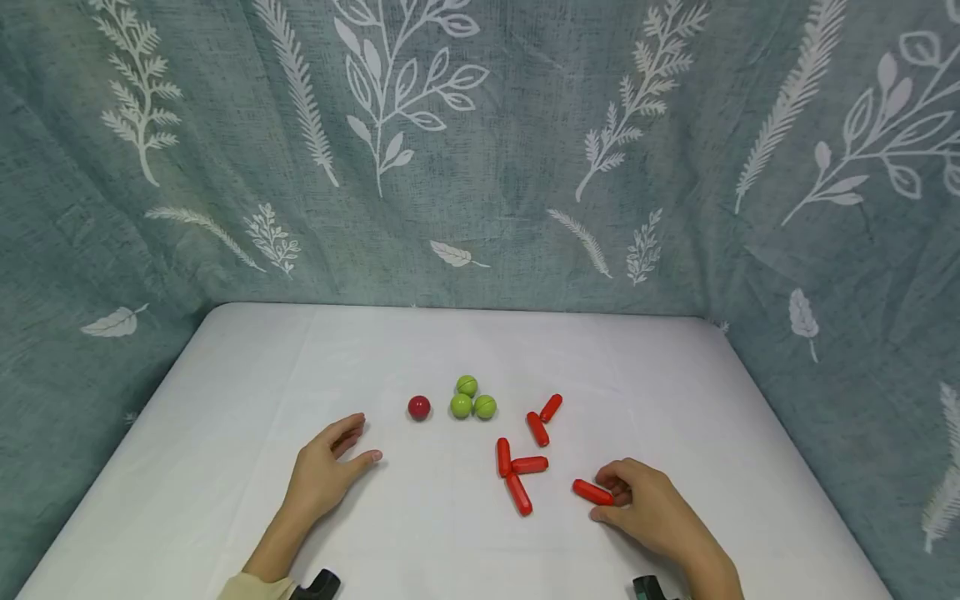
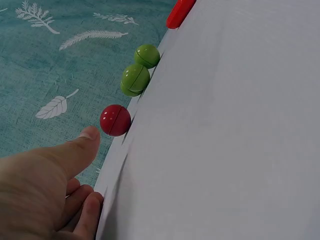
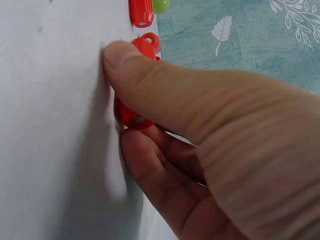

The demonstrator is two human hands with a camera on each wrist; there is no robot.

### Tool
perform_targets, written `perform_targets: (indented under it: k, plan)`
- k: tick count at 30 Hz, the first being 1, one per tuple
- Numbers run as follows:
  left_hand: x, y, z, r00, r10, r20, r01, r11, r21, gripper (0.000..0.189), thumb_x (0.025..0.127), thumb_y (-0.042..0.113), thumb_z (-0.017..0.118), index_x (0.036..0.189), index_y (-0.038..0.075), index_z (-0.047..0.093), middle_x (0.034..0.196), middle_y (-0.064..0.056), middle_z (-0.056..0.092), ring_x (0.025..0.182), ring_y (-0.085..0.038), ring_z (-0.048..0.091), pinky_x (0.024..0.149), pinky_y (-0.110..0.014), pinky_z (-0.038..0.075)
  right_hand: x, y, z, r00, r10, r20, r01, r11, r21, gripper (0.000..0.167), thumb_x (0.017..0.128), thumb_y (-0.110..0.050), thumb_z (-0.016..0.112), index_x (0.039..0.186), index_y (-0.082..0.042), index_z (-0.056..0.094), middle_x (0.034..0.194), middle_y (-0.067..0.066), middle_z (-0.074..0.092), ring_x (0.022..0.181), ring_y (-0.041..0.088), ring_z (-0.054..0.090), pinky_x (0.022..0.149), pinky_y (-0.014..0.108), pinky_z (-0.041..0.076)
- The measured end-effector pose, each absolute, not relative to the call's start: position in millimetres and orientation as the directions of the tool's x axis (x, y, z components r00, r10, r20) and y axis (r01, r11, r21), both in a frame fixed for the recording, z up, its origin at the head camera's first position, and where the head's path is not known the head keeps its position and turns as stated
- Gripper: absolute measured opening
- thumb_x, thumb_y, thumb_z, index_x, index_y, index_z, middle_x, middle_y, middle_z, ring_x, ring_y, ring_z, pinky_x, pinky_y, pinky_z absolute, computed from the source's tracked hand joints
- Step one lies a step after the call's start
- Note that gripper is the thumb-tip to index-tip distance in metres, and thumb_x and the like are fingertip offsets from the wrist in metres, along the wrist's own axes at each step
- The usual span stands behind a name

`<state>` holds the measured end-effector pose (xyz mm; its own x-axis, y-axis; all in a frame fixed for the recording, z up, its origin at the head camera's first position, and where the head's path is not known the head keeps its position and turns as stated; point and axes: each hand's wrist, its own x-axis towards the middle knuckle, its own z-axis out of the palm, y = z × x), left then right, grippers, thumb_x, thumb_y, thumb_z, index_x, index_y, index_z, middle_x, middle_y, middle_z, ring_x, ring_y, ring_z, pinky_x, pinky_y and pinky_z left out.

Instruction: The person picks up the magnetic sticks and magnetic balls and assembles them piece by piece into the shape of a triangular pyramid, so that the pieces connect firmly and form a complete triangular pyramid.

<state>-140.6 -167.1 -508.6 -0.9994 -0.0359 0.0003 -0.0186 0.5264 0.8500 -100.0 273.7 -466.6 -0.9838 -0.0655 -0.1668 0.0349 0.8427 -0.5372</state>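
Right hand (image 1: 651, 507), fingers curled round a red stick (image 1: 591, 492), could roll it by loosening unevenly; left hand (image 1: 324, 472), fingers parted, holds nothing

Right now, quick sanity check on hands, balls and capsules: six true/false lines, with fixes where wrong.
1. A red capsule lies between the right grip's thumb and fingers. True.
2. Both grips hold something. False: the left grip holds nothing.
3. In the head view, the red ball is left of the three green balls. True.
4. The red ball touches a green one. False: a gap separates them.
5. The green balls form a straight row. False: they form a triangular cluster.
6. The head view shows six red capsules altogether. True.
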Motion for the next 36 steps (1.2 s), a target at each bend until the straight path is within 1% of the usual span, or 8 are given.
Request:
perform_targets:
  k: [6,14,24,32,36]
  plan:
    - [-144,-159,-509,-1.0,-0.03,0.003,-0.013,0.509,0.861,0.067,0.085,0.017,0.084,0.144,0.006,0.055,0.147,-0.015,0.058,0.134,-0.028,0.059,0.105,-0.029,0.049,-101,272,-467,-0.988,-0.066,-0.141,0.02,0.844,-0.536,0.034,0.073,-0.02,0.092,0.101,-0.018,0.073,0.089,-0.009,0.065,0.08,0.006,0.059,0.072,0.02,0.052]
    - [-152,-146,-510,-0.999,-0.029,0.027,0.008,0.502,0.865,0.066,0.086,0.019,0.083,0.144,0.005,0.055,0.146,-0.016,0.058,0.133,-0.03,0.06,0.106,-0.033,0.049,-101,272,-471,-0.991,-0.066,-0.118,0.005,0.855,-0.518,0.024,0.078,-0.018,0.089,0.096,-0.023,0.074,0.085,-0.011,0.064,0.077,0.007,0.057,0.069,0.02,0.05]
    - [-171,-125,-511,-0.998,-0.021,0.066,0.046,0.515,0.856,0.063,0.085,0.016,0.084,0.141,0.003,0.057,0.144,-0.016,0.06,0.131,-0.03,0.061,0.106,-0.033,0.05,-102,271,-471,-0.992,-0.062,-0.112,0.006,0.853,-0.523,0.022,0.079,-0.017,0.088,0.094,-0.024,0.074,0.083,-0.012,0.064,0.075,0.007,0.056,0.068,0.02,0.049]
    - [-181,-115,-511,-0.996,-0.019,0.088,0.064,0.527,0.847,0.063,0.085,0.017,0.084,0.141,0.004,0.058,0.144,-0.016,0.06,0.13,-0.03,0.062,0.106,-0.037,0.05,-101,268,-470,-0.991,-0.05,-0.128,0.025,0.851,-0.524,0.021,0.079,-0.016,0.088,0.092,-0.024,0.074,0.081,-0.012,0.063,0.074,0.007,0.055,0.067,0.02,0.048]
    - [-184,-111,-510,-0.997,-0.014,0.08,0.061,0.525,0.849,0.064,0.084,0.019,0.085,0.141,0.004,0.058,0.145,-0.016,0.06,0.131,-0.031,0.061,0.107,-0.039,0.05,-101,267,-469,-0.991,-0.038,-0.13,0.036,0.852,-0.523,0.021,0.079,-0.016,0.088,0.092,-0.024,0.074,0.081,-0.011,0.063,0.074,0.007,0.055,0.067,0.021,0.048]
